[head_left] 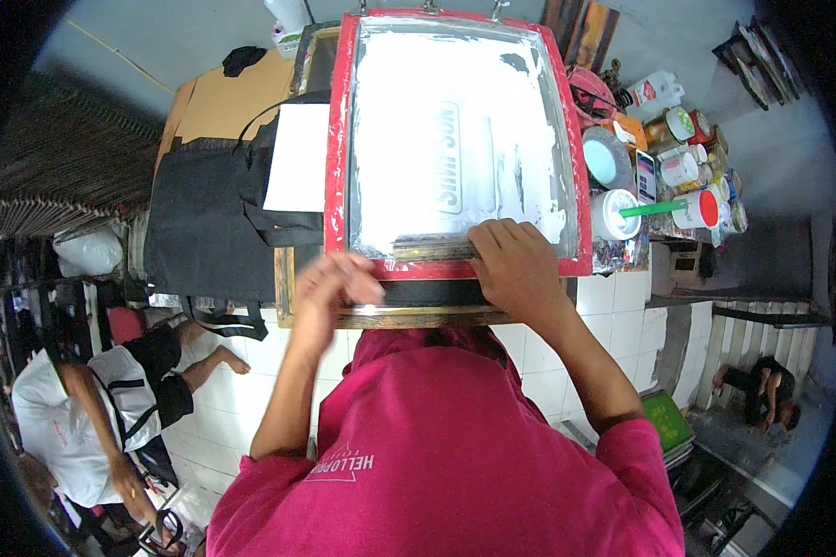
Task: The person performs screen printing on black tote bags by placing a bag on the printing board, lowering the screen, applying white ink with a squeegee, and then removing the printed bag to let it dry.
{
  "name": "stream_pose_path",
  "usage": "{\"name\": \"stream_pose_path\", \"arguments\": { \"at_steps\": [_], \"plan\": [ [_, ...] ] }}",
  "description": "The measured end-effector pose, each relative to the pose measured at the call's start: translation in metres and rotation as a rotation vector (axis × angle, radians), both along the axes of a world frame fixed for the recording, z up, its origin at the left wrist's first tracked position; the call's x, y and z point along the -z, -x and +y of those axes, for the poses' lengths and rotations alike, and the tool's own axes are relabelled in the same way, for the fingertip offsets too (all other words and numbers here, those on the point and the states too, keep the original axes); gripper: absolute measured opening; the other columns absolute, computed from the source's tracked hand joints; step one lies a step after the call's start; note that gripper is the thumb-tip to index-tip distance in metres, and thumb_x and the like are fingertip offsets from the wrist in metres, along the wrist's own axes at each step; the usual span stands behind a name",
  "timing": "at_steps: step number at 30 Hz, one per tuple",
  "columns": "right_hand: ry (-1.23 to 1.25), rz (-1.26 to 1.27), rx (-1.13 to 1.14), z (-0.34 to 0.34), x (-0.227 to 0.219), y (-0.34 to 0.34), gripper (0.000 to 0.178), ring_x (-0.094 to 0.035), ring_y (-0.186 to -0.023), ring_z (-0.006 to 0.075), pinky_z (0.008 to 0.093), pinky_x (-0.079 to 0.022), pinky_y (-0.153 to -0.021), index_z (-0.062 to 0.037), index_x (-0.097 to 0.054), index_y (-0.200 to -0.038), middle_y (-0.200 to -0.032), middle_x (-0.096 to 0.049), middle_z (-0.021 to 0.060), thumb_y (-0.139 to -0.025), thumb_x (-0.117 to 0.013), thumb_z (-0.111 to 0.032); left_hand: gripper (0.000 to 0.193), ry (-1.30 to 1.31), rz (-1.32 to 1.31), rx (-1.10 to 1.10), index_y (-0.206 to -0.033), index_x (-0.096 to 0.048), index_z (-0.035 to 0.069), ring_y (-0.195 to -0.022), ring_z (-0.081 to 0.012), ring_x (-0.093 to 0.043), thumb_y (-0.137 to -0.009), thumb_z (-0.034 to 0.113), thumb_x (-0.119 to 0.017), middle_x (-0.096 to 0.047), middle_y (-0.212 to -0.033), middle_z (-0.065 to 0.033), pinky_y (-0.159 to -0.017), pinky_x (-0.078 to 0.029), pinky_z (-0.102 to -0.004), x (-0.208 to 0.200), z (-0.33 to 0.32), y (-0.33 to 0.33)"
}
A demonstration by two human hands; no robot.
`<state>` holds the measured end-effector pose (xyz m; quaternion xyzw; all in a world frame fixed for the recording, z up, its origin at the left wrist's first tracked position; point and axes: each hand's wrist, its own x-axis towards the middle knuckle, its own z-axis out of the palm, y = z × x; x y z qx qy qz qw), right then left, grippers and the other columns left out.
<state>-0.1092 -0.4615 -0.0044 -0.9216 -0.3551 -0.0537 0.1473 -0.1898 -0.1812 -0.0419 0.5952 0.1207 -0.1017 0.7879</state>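
A screen-printing frame [580, 176] with red, paint-flecked edges lies in front of me, its mesh mostly white with faint lettering. Along the near end of the mesh rests a squeegee [432, 248] with a worn wooden bar. My right hand [515, 269] is closed over the squeegee's right end. By the frame's near left corner is my left hand [336, 286], blurred by motion, its fingers loosely apart with nothing seen in them. Under the frame's near edge, black fabric [437, 294] shows on a wooden-edged board [409, 318].
Black fabric bags [204, 218] and a white sheet [296, 158] lie left of the frame. Paint tubs [613, 215], a green-handled tool [653, 209] and a phone [646, 176] crowd the right side. One person [93, 418] is at the lower left, another [766, 395] far right.
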Motion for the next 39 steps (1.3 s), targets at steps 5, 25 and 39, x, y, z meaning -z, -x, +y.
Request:
{"name": "stream_pose_path", "arguments": {
  "at_steps": [5, 25, 39],
  "plan": [
    [0.052, -0.031, 0.019, 0.004, 0.003, 0.002, 0.033, -0.065, -0.092, 0.0279, 0.0407, -0.048, -0.080, -0.0047, -0.062, -0.105, -0.100, -0.067, 0.0108, -0.076, -0.075, -0.015, 0.052, -1.050, -0.827, 0.341, -0.151, -0.042, 0.001, -0.131, -0.0296, -0.053, -0.100, 0.007, -0.053, -0.070, -0.127, -0.0115, -0.114, -0.035, -0.0447, -0.019, 0.006, -0.099],
    [-0.056, -0.119, 0.074, 0.007, 0.010, 0.007, 0.015, -0.062, -0.080, 0.0251, 0.0386, -0.047, -0.071, -0.0078, -0.058, -0.090, -0.084, -0.060, 0.0072, -0.077, -0.065, -0.010, 0.072, -1.164, -0.917, 0.917, -0.159, -0.039, 0.016, -0.132, -0.0263, -0.051, -0.091, -0.002, -0.054, -0.074, -0.115, -0.0082, -0.113, -0.032, -0.0466, -0.001, -0.031, -0.166],
    [-0.063, -0.105, 0.085, 0.006, 0.006, 0.006, 0.011, -0.063, -0.080, 0.0257, 0.0394, -0.048, -0.070, -0.0078, -0.058, -0.088, -0.084, -0.061, 0.0077, -0.079, -0.063, -0.011, 0.071, -1.182, -0.938, 0.863, -0.158, -0.043, 0.018, -0.118, -0.0245, -0.056, -0.091, -0.003, -0.053, -0.076, -0.108, -0.0055, -0.106, -0.034, -0.0424, -0.001, -0.032, -0.163]
  ]
}}
